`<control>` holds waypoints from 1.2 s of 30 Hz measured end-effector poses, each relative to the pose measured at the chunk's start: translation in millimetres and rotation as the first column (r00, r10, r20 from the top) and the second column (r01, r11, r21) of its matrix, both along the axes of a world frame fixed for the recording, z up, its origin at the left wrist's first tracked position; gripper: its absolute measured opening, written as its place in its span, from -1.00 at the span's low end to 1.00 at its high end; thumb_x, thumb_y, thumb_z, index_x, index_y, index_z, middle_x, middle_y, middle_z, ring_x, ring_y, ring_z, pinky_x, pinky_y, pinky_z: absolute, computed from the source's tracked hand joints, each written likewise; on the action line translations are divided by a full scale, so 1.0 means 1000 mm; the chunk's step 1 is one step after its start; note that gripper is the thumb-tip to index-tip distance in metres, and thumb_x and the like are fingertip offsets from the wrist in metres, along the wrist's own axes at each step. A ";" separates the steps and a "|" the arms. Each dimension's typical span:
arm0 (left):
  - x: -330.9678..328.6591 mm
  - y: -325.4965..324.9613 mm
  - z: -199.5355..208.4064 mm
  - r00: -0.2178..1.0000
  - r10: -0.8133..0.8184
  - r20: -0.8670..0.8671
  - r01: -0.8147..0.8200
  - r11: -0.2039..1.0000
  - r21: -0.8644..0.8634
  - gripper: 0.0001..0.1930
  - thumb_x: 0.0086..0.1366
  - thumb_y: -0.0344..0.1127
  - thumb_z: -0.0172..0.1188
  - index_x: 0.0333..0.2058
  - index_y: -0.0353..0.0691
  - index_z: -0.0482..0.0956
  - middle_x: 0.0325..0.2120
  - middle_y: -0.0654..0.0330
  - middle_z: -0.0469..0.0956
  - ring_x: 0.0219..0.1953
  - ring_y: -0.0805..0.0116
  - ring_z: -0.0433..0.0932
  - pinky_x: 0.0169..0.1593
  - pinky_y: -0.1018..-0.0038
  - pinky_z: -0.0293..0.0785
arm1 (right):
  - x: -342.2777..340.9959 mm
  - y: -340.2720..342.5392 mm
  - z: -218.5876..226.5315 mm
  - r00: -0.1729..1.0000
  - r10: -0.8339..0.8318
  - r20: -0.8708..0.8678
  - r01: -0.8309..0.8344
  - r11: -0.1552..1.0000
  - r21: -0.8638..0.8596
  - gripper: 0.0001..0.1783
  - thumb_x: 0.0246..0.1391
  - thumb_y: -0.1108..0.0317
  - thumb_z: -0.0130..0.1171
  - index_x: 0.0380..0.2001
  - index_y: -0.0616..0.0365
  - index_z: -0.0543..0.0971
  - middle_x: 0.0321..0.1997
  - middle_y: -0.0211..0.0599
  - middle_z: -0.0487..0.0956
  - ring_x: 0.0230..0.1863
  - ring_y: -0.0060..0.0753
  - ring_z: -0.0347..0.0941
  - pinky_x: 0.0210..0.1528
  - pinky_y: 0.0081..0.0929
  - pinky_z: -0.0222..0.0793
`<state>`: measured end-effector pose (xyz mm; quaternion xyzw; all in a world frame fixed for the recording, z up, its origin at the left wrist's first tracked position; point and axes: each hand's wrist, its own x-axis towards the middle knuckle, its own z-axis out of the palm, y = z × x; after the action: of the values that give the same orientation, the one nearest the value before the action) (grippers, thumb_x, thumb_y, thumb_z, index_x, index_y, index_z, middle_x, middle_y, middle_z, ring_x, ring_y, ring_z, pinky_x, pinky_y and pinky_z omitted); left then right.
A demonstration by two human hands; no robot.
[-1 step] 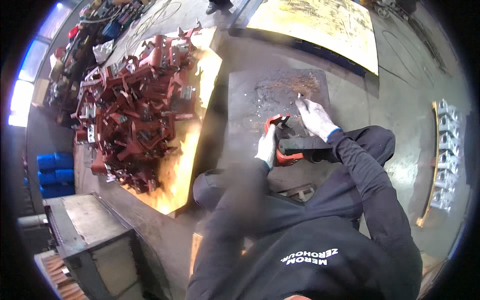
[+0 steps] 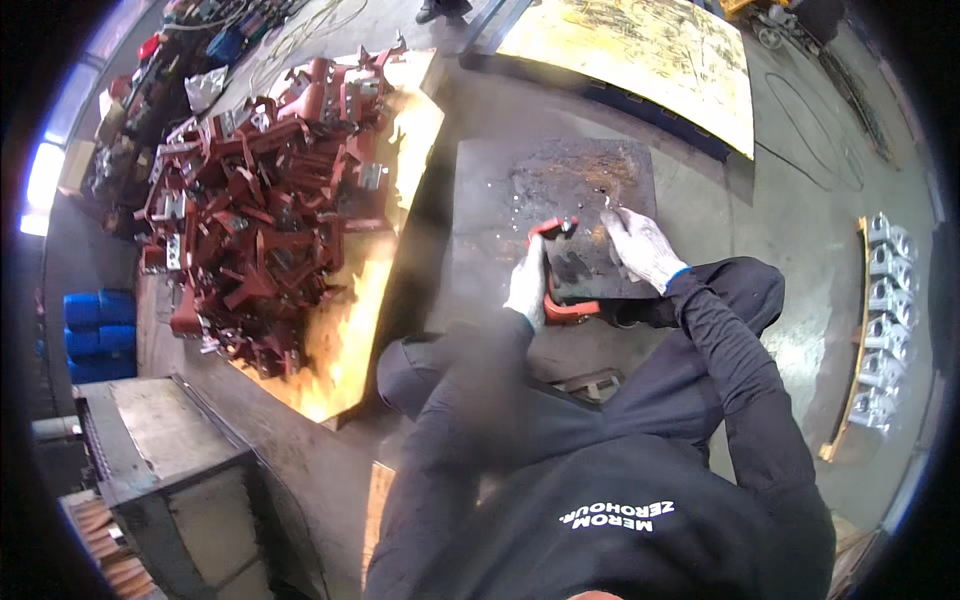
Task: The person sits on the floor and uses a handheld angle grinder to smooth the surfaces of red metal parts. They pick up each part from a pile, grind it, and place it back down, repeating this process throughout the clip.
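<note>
My left hand [image 2: 527, 278], in a white glove, is closed around a red angled metal bracket [image 2: 572, 312] at the near left edge of a dark, worn metal plate-topped work surface [image 2: 500, 215]. The bracket's far end reaches past my fingers. My right hand [image 2: 645, 250], gloved as well, is over the plate to the right of the bracket and apart from it. Its thumb and fingers come together at the tips around something small that I cannot make out. Small light bits lie scattered on the plate beyond my hands.
To the left, a big heap of red metal brackets [image 2: 265, 220] covers a yellow-lit board [image 2: 360, 330]. A second yellow-topped table [image 2: 640, 60] stands beyond. Silvery metal parts [image 2: 882, 330] line a strip at right. A metal cabinet [image 2: 170, 440] and blue bundles [image 2: 100, 335] are at lower left.
My left hand and the bracket have shifted slightly away from me, and the bracket looks turned a little. My right hand has moved slightly nearer and to the right.
</note>
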<state>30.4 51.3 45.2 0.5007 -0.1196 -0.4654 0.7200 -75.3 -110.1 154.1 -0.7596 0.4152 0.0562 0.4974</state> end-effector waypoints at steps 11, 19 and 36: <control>0.067 -0.008 0.097 0.817 0.224 -0.531 -0.391 0.892 -0.225 -0.28 0.32 0.33 -0.18 0.29 -0.01 0.12 0.18 0.09 0.20 0.19 0.09 0.22 0.14 0.03 0.27 | 0.055 0.026 0.045 0.954 0.065 0.293 0.054 0.923 -0.381 -0.56 0.23 0.06 -0.01 -0.10 0.24 0.53 -0.26 0.06 0.60 -0.16 0.04 0.55 -0.09 -0.23 0.41; 0.036 0.004 0.135 0.882 -0.063 -0.467 -0.100 0.943 -0.317 -0.30 0.34 0.28 -0.18 0.29 -0.07 0.16 0.12 0.05 0.35 0.13 0.15 0.41 0.10 0.10 0.43 | 0.065 0.017 0.046 0.926 0.375 0.045 -0.273 0.748 -0.605 -0.60 0.21 0.13 -0.06 -0.13 0.29 0.47 -0.24 0.21 0.56 -0.14 0.18 0.51 -0.12 -0.09 0.39; 0.033 0.006 0.154 0.279 0.095 0.956 -0.152 0.987 -0.054 0.23 -0.33 0.05 0.45 0.27 -0.31 -0.08 0.08 -0.08 0.25 0.12 0.03 0.32 0.17 0.15 0.27 | 0.078 0.046 0.057 0.981 0.149 0.127 -0.070 0.873 -0.482 -0.54 0.17 0.12 0.00 -0.02 0.27 0.45 -0.26 0.12 0.60 -0.18 0.09 0.56 -0.12 -0.14 0.44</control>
<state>63.5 57.1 199.5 0.7038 -0.4745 -0.0211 0.5284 2.8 -63.9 211.1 -0.8826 0.3313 -0.0803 0.3236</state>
